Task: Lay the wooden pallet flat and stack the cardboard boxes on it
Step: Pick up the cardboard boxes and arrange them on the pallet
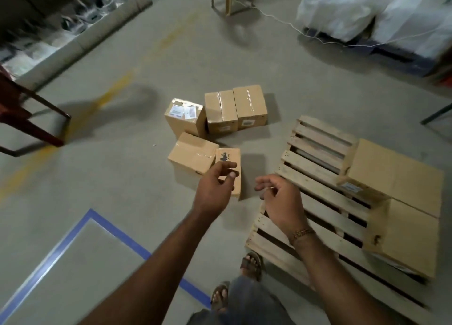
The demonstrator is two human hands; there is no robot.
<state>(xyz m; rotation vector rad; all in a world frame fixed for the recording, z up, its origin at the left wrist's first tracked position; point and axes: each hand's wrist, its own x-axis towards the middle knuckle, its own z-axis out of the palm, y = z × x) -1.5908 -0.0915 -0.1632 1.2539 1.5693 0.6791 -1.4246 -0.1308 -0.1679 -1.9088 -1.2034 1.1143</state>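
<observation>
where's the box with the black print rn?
Head view, centre: the printed box stands on the floor left of the pallet, touching a taped box on its left. The left hand hovers in front of it, holding nothing.

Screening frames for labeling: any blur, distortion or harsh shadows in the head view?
Head view: edges smear, worst at the shelving and white sacks; wide-angle bends the floor lines; centre boxes stay sharp; soft shadows beside them and under the red chair; both hands slightly soft.

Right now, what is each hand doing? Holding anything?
Left hand: open, fingers loosely curled, holding nothing, above the small cardboard box.
Right hand: open, empty, over the pallet edge.
</observation>
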